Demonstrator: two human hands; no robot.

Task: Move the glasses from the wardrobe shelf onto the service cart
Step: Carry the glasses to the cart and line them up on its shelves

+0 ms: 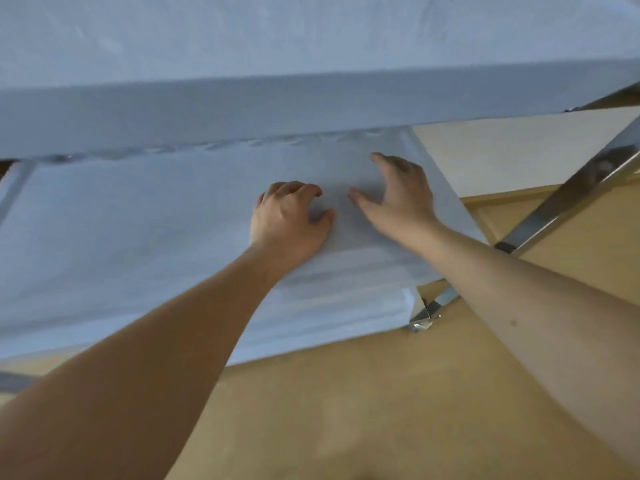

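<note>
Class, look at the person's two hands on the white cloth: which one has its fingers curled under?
The left hand: its fingers are bent under at the knuckles. The right hand has thumb and fingers spread apart over the white cloth.
</note>
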